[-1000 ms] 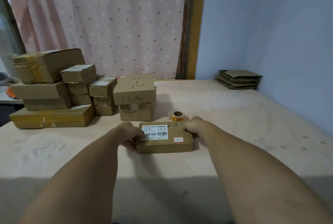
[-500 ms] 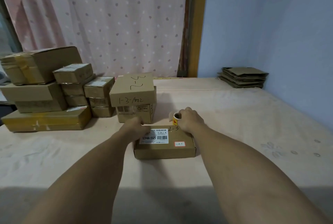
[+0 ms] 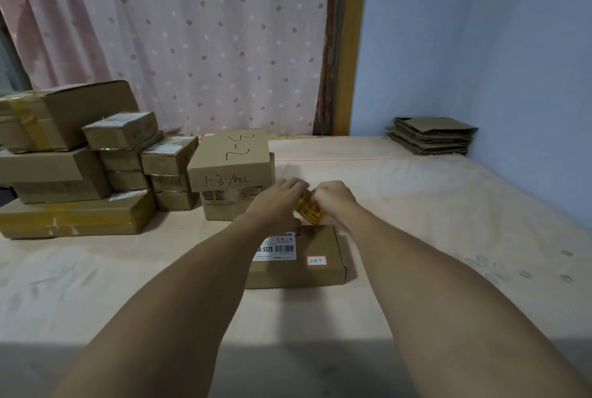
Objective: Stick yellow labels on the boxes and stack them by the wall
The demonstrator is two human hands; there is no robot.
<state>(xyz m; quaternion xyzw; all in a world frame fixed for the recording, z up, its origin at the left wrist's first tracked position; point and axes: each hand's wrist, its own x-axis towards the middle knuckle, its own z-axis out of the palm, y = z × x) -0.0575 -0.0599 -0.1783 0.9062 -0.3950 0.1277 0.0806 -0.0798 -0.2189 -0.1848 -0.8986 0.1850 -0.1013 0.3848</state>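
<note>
A flat cardboard box (image 3: 317, 256) with a white barcode sticker and a small red-edged tag lies on the bed in front of me. Just above its far edge, both hands meet around a roll of yellow labels (image 3: 310, 210). My right hand (image 3: 336, 197) grips the roll. The fingers of my left hand (image 3: 278, 205) pinch the yellow strip at its left side. A box marked "1-3-1002" (image 3: 232, 160) sits on another box right behind my hands.
A pile of taped cardboard boxes (image 3: 80, 160) stands at the left by the pink curtain. Flattened cardboard sheets (image 3: 431, 139) lie in the far right corner against the blue wall. The beige bed cover (image 3: 448, 221) spreads out on the right.
Both hands left the flat box's sides. The right hand picked the label roll up from behind the box, and the left hand came over to take hold of its strip.
</note>
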